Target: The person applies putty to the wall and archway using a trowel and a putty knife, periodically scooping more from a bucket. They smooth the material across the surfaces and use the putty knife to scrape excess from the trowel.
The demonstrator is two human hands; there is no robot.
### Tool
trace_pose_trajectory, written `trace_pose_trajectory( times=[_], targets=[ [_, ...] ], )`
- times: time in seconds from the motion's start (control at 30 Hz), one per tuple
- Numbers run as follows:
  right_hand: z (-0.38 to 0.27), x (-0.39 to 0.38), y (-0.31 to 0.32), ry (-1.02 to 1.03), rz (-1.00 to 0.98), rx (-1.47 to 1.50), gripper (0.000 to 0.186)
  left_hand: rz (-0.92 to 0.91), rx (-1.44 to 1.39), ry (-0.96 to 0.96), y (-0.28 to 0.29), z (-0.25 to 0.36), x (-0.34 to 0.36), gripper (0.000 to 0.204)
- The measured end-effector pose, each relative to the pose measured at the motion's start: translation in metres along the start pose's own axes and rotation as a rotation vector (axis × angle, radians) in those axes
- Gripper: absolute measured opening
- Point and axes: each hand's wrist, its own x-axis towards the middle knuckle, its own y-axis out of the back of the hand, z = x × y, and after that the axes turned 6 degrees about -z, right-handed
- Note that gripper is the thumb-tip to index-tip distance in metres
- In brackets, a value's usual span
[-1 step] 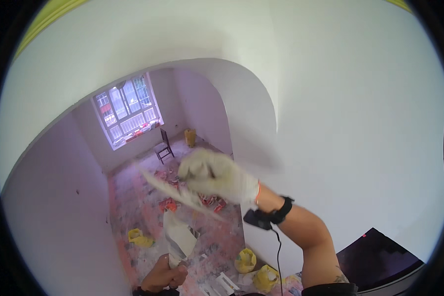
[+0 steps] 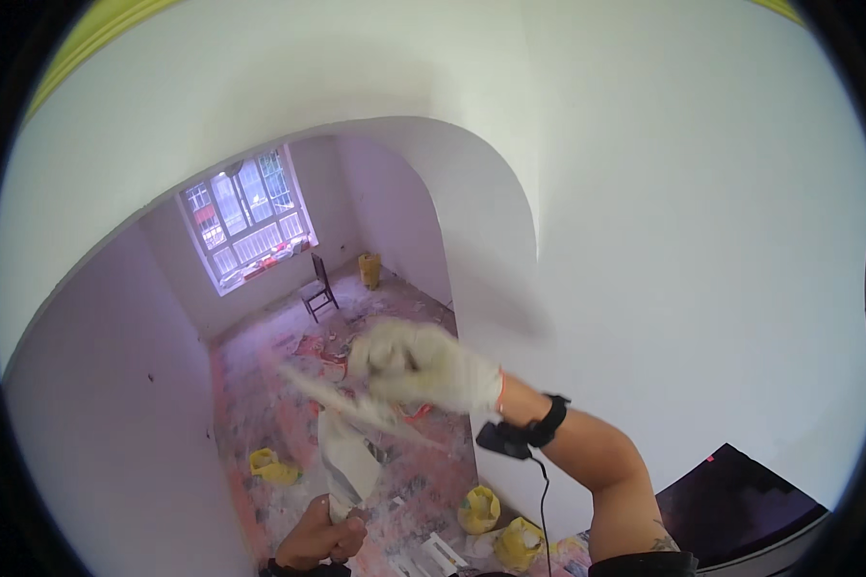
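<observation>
Plasterer loading a blade from a held board

The gloved right hand, fist closed on a blurred trowel, sweeps above the plaster board gripped low by the bare left hand. The next stroke likely needs the blade carried right, to the near white wall, forearm raised.

Right hand above left hand, trowel between them, over board held by left hand. Chair by far wall under window. Bucket in far right corner of floor. Bags at near right edge, against wall.
</observation>
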Motion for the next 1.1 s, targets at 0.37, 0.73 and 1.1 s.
trace_pose_trajectory(
  times=[0.37, 0.73, 1.1],
  targets=[
    [-0.018, -0.061, 0.12, -0.356, 0.66, -0.009, 0.021, 0.173, -0.083, -0.13, 0.009, -0.008, -0.008, 0.023],
    [-0.069, 0.028, 0.29, -0.228, 1.039, -0.902, 0.039, 0.362, 0.22, 0.075, 0.0, -0.003, -0.016, 0.04],
    [-0.001, -0.029, 0.199, -0.584, 1.044, -0.928, 0.038, 0.484, 0.196, 0.144, 0.013, -0.015, -0.007, 0.036]
  ],
)
